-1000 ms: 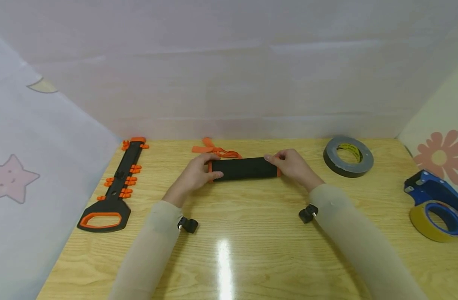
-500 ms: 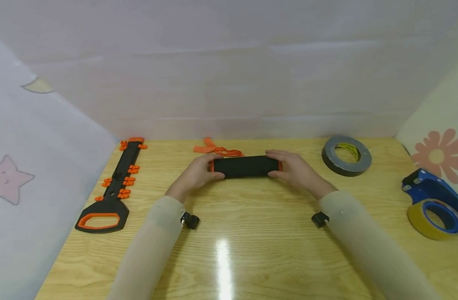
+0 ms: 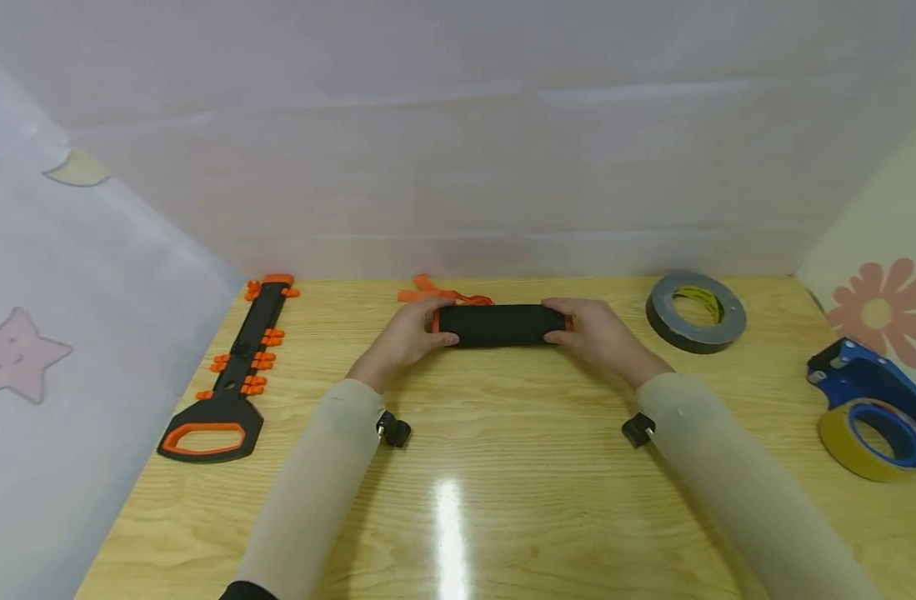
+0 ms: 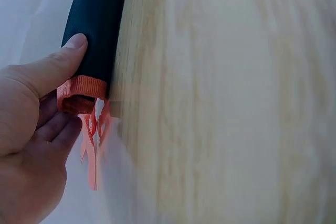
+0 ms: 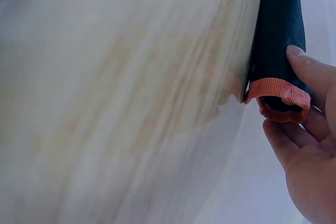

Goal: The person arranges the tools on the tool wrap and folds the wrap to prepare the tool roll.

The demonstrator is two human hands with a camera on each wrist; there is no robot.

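A rolled-up black fabric pouch point(image 3: 501, 325) with orange edging lies crosswise near the back of the table in the head view. My left hand point(image 3: 412, 333) grips its left end, thumb on the near side and fingers behind. At the other end my right hand point(image 3: 596, 337) holds it the same way. The left wrist view shows the orange binding point(image 4: 86, 85) around the roll's end opening, with orange ties point(image 4: 92, 150) beyond it. In the right wrist view, the orange-edged end point(image 5: 281, 93) shows a hollow between layers. Orange straps point(image 3: 427, 289) lie behind the roll.
A black-and-orange handled rack point(image 3: 236, 362) with orange clips lies at the left. To the right are a grey tape roll point(image 3: 696, 312) and a blue tape dispenser point(image 3: 870, 379) with yellow tape point(image 3: 851, 446). A fabric wall point(image 3: 458, 183) stands behind the table point(image 3: 503, 500).
The roll has shifted slightly right and away, and now lies straighter. My right hand has gone from pinching the far corner to gripping around the end; my left hand moved along with the roll.
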